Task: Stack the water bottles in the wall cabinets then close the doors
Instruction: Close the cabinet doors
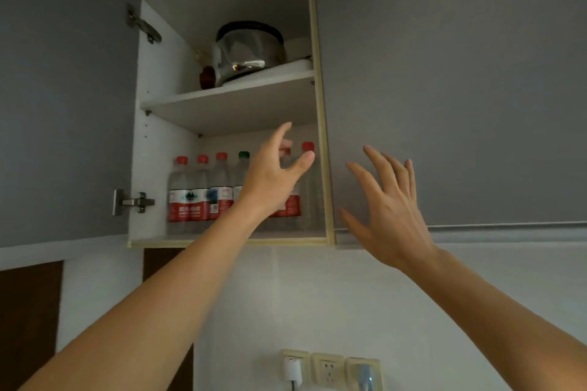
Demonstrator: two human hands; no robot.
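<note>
Cabinet (327,168): bottles (197,190) upright (seemingly).

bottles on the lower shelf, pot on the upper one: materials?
Clear water bottles with red caps: apparently thin transparent plastic, glossy; the cabinet back shows through, with printed labels around them.
Shiny round silver pot: looks like polished metal, probably stainless steel, given its mirror-like reflections.

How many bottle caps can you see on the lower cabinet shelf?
6: red caps, a green cap, one red behind the left hand, one far right. More may be hidden.
</note>
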